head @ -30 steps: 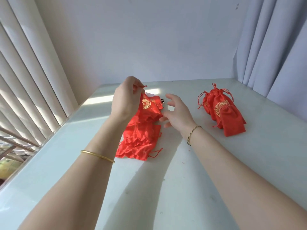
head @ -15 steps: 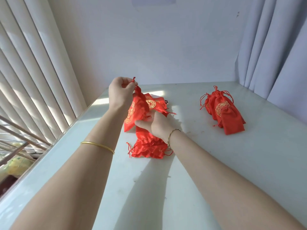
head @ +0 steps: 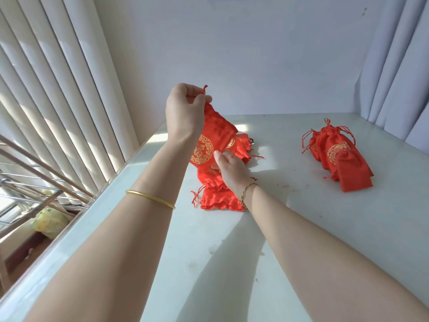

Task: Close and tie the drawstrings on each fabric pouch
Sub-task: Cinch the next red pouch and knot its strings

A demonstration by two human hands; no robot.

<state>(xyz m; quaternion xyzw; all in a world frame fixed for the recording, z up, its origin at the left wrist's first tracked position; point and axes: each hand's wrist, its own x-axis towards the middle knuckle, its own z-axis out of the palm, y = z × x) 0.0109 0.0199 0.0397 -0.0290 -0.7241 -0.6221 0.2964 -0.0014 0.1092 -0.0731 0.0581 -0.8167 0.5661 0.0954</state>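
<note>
My left hand (head: pixel 185 110) is raised above the table and pinches the red drawstring at the mouth of a red fabric pouch (head: pixel 214 138) with a gold round emblem. The pouch hangs tilted below that hand. My right hand (head: pixel 228 168) pinches the pouch's lower edge between thumb and fingers. Under both hands lies a loose heap of red pouches (head: pixel 219 198) with their cords trailing. A second stack of red pouches (head: pixel 341 156) with gathered tops lies to the right.
The white table (head: pixel 301 240) meets a wall at the back. Vertical blinds (head: pixel 58 101) and a window ledge run along the left edge. Grey curtains (head: pixel 399 54) hang at the back right corner.
My left hand has lifted the pouch higher by its cord. My right hand moved in from the right and took hold of the pouch's bottom.
</note>
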